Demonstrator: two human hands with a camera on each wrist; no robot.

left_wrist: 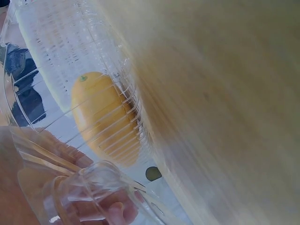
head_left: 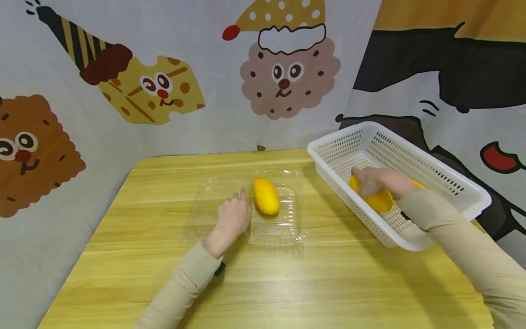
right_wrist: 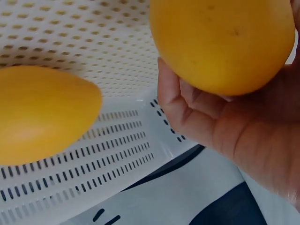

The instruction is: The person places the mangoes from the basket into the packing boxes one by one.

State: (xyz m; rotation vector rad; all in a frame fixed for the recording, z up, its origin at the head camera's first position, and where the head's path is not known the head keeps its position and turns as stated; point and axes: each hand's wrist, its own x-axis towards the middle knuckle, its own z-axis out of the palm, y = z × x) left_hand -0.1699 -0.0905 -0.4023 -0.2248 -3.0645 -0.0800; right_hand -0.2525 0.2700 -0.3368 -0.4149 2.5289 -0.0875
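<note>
A clear plastic clamshell box (head_left: 213,194) lies opened flat on the table, with one yellow mango (head_left: 266,197) in its right half. My left hand (head_left: 234,214) is at the middle of the box, left of that mango; the left wrist view has its fingers and thumb on both sides of the clear plastic, pinching it. Inside the white basket (head_left: 349,195), my right hand (head_left: 376,179) grips another mango (right_wrist: 225,47) from above. A further mango (right_wrist: 42,115) lies in the basket, mostly hidden by the right arm in the head view.
The perforated basket stands tilted at an angle on the right side of the wooden table (head_left: 279,288), its high walls around the right hand. Behind the table hangs a cloth (head_left: 213,132) printed with cartoon biscuits and cheese.
</note>
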